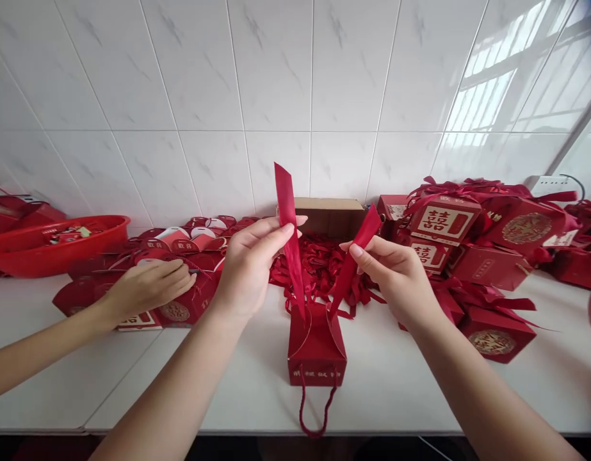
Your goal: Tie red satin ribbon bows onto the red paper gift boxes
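Observation:
A small red box (317,342) with gold characters stands on the white table, its cord handle hanging toward the front edge. Two ends of red ribbon rise from its top in a V. My left hand (257,259) pinches the left ribbon end (285,192) between thumb and fingers, and the tip sticks up above. The right ribbon end (346,278) is pinched in my right hand (394,272), with a short tip showing over the fingers. Both hands are above the box and do not touch it.
Loose red ribbons (324,262) lie before an open cardboard box (328,205). Ribboned boxes (492,234) are stacked at right. At left, another person's hand (151,288) reaches over more red boxes (184,307), near a red basin (103,230). A white tiled wall stands behind.

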Tool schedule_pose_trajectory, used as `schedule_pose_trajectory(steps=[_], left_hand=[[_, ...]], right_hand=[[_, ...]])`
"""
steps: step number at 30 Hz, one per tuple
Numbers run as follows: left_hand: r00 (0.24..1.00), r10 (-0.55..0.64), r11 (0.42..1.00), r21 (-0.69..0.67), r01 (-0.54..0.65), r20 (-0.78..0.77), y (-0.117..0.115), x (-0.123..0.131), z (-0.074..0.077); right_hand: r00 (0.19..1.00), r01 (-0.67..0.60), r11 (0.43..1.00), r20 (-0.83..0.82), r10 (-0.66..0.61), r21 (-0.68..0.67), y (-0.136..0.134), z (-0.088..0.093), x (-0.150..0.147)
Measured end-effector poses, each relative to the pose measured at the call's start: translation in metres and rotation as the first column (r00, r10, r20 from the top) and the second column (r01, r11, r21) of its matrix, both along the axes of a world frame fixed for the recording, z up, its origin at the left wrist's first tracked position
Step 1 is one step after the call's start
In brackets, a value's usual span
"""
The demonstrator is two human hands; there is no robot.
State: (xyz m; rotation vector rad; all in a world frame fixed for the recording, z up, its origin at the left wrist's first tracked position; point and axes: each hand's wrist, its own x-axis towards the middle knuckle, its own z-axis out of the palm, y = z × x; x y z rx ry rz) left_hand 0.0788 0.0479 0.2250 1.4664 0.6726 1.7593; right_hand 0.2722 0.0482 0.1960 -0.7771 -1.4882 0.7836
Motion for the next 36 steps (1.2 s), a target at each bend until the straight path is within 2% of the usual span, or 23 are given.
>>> schedule_pose_trajectory(steps=[8,12,18,29,33,36], left_hand=[[0.997,-0.005,1.0,-0.03,0.002,-0.076,-0.009,0.002,-0.016],[0.998,0.015,1.0,0.007,-0.014,-0.062,-0.009,0.001,-0.013],[0.995,0.088,0.996,0.039,-0.086,-0.053,-0.007,0.002,-0.007],[0.994,0.069,0.997,0.021,-0.068,-0.086,-0.007,0.008,-0.008],[0.973,0.114,0.992,0.069,-0.102,-0.201,-0.006,0.007,-0.006],[0.922,0.164,0.982,0.142,-0.121,-0.351,-0.005,0.007,-0.002]], right_hand=[[1.0,0.014,1.0,-0.009,-0.014,-0.001,-0.004,0.013,0.005],[0.999,0.026,1.0,-0.047,-0.025,0.002,-0.004,0.019,0.005],[0.986,-0.078,0.997,-0.148,0.075,-0.014,0.001,0.019,0.0],[0.965,-0.181,0.983,-0.188,0.185,0.036,0.007,0.015,0.0],[0.939,-0.27,0.963,-0.222,0.261,-0.009,0.009,0.016,-0.003],[0.947,-0.279,0.96,-0.165,0.275,-0.006,0.01,0.02,-0.006]])
